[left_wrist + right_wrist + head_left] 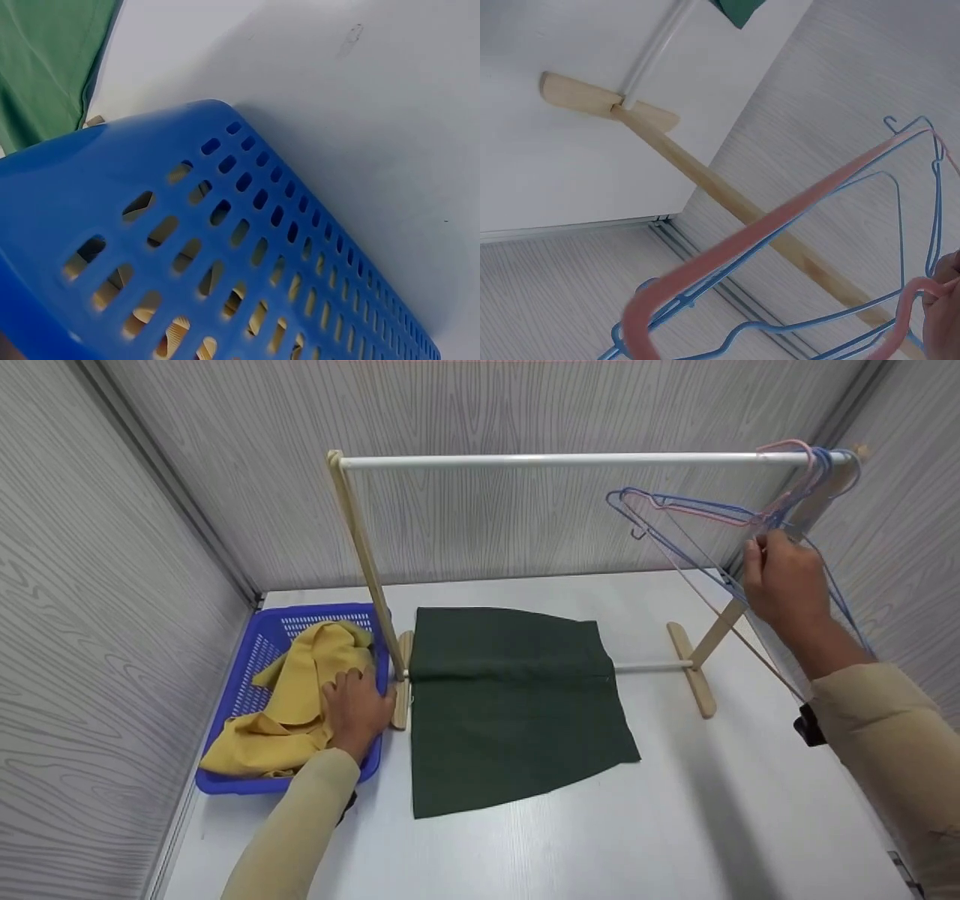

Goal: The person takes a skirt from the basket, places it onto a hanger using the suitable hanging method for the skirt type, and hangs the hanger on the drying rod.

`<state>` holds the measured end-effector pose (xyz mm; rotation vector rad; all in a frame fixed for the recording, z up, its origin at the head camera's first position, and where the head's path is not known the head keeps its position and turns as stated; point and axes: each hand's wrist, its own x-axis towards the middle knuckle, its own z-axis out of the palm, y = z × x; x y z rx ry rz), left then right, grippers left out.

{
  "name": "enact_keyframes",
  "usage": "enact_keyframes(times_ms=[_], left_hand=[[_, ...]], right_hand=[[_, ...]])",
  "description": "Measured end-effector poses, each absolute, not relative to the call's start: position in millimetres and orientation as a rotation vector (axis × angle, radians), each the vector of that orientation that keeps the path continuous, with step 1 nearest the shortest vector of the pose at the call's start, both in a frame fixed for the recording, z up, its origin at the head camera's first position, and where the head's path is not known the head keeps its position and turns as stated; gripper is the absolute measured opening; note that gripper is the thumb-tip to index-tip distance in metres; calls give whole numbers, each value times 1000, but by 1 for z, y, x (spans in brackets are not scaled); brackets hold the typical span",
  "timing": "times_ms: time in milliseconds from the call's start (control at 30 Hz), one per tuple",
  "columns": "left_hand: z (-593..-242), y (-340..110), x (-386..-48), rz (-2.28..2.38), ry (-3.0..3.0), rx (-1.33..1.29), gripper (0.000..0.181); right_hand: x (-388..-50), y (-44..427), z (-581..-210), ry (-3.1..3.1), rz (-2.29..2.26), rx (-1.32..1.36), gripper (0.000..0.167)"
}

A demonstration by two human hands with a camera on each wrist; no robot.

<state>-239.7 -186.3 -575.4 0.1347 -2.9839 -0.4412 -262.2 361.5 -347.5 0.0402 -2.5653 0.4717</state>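
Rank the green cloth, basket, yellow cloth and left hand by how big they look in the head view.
Largest to smallest:
1. Green cloth
2. Basket, by its whole outline
3. Yellow cloth, partly covered by the hand
4. Left hand

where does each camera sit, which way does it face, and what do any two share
Head: on the person's head, facing forward and down over the blue basket, green cloth and rack; left hand, right hand and both sleeves show.
Left wrist: facing the basket's slotted wall and the table; no hand clearly shows.
Right wrist: facing the hangers, a wooden post beyond; part of the right hand shows.
Shared: head and right wrist both show the hangers and right hand.
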Motion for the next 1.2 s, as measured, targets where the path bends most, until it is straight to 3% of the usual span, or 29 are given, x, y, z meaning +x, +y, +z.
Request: enact_keyframes(times_ms=[433,1200], left_hand=[[-573,-186,-238,-420,-2987,132,57],[-575,-187,-237,-463,-2962,146,55]], right_hand=[[-264,331,-362,-2316,568,234,30],[-255,310,-459,-2240,506,360,25]])
